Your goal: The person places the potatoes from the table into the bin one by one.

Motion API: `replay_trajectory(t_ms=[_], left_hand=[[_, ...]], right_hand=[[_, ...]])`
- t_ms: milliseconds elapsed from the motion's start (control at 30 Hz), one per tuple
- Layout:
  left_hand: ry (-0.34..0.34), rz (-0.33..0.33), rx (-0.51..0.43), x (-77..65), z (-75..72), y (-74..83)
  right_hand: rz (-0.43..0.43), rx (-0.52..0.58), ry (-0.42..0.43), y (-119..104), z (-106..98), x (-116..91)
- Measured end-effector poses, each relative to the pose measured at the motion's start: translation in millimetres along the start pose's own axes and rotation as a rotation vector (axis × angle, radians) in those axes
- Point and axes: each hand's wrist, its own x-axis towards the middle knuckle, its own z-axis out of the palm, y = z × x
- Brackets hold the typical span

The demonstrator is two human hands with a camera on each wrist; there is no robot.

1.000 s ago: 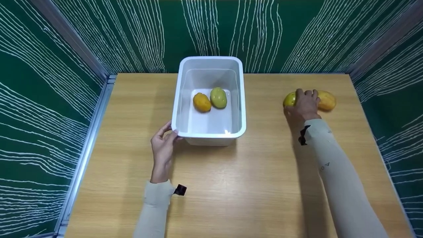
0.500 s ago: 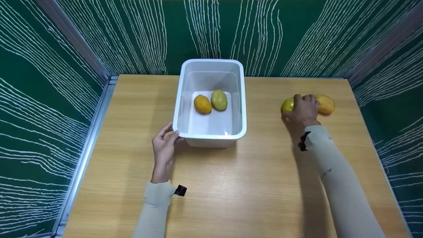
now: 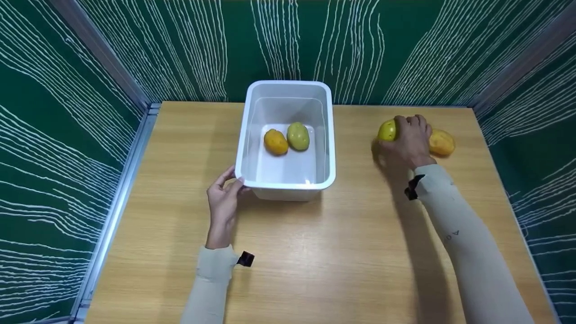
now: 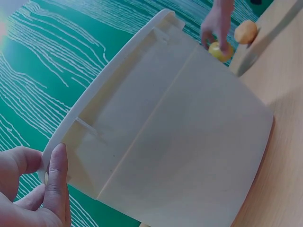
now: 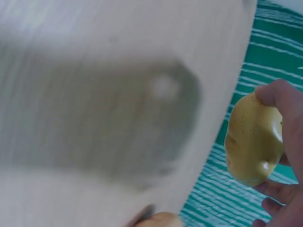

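My left hand [image 3: 222, 204] pinches the near left corner of a white plastic bin [image 3: 240, 135]; the left wrist view shows thumb and fingers [image 4: 57, 175] on either side of its rim. Over the right part of the table, my right hand [image 3: 410, 140] grips a yellow-green potato [image 3: 387, 130]. In the right wrist view this potato [image 5: 253, 139] is smooth and speckled, held between thumb and fingers, and looks lifted off the table. A yellow-tan potato-like piece [image 3: 442, 142] lies beside the right hand, partly covered by it. Inside the bin rest an orange-yellow lumpy piece [image 3: 276, 142] and a green one [image 3: 298, 136].
The wooden table [image 3: 288, 270] runs back to a green wall [image 3: 238, 49] with white wavy lines. Similar panels [image 3: 49, 189] rise at the left and right sides, with a metal rail [image 3: 121, 189] along the left edge.
My right hand has risen a little and shifted left with the yellow-green potato, away from the tan piece. The left hand stays on the bin rim. The view has tilted slightly.
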Motion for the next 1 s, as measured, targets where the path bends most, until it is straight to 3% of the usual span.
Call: replay_trajectory(t_ms=[200, 633, 1000], left_hand=[[-0.028, 0.011, 0.027, 0.6, -2.7, -0.9], [-0.007, -0.020, 0.015, 1.6, -0.9, 0.0], [-0.009, -0.015, 0.015, 1.1, -0.2, 0.4]], right_hand=[[-0.142, -0.026, 0.105, -19.7, -8.6, 2.7], [-0.199, 0.019, 0.143, -66.6, -25.4, 3.0], [-0.333, 0.014, 0.203, -107.3, -38.5, 2.7]])
